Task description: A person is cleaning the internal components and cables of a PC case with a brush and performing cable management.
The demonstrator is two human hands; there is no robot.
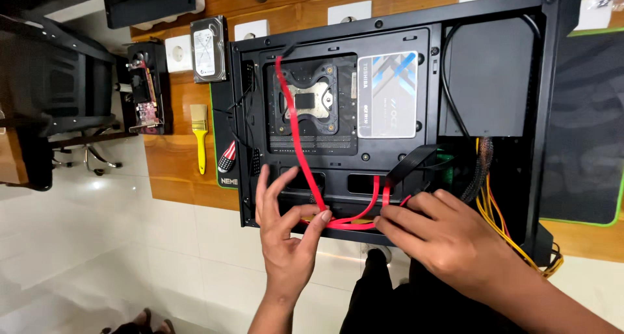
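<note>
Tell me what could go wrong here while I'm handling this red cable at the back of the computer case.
1. The red flat cable bends sharply where the left hand and right hand pinch it; a kink might damage it.
2. It runs through the metal cutouts of the black case, whose edges could scrape it or your fingers.
3. The yellow wire bundle lies by your right hand and might snag.

1. Lying open on the desk (182, 171): a computer case (552, 22).
2. Sitting inside it, right of the bracket (311, 100): a drive (388, 95).
3. Resting left of the case: a brush (200, 136), a hard disk (208, 49).
4. Running down from the bracket to both hands: a cable (300, 145).
</note>
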